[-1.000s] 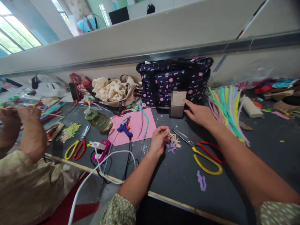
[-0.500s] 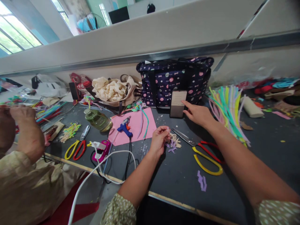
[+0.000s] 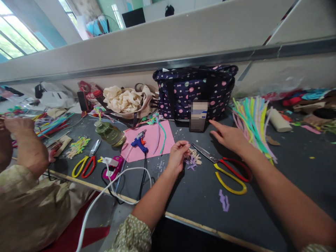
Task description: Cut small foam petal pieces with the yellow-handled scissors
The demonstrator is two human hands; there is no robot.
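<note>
My left hand [image 3: 179,155] is closed in a pinch over a small pile of cut purple and cream strips [image 3: 193,160]; what its fingertips hold, if anything, I cannot make out. My right hand [image 3: 229,138] is open with its index finger stretched towards a phone [image 3: 198,119], a small gap between them. The phone leans upright against a dark blue patterned bag [image 3: 181,94], its screen partly blurred. Scissors with one red and one yellow handle [image 3: 215,161] lie between my hands, blades towards the pile. Loose purple pieces [image 3: 224,200] rest nearer the table edge.
A blue glue gun [image 3: 140,142] lies on a pink sheet [image 3: 165,134], beside a green liquid bottle [image 3: 110,133]. White cable [image 3: 97,199] loops over the front edge. Pastel pipe cleaners [image 3: 253,122] fan out at right. A co-worker's hands [image 3: 18,127] are at far left near other scissors [image 3: 89,159].
My right hand has drawn back from the phone screen, slightly right and down. The phone's display has changed. My left hand keeps its pinch in the same place.
</note>
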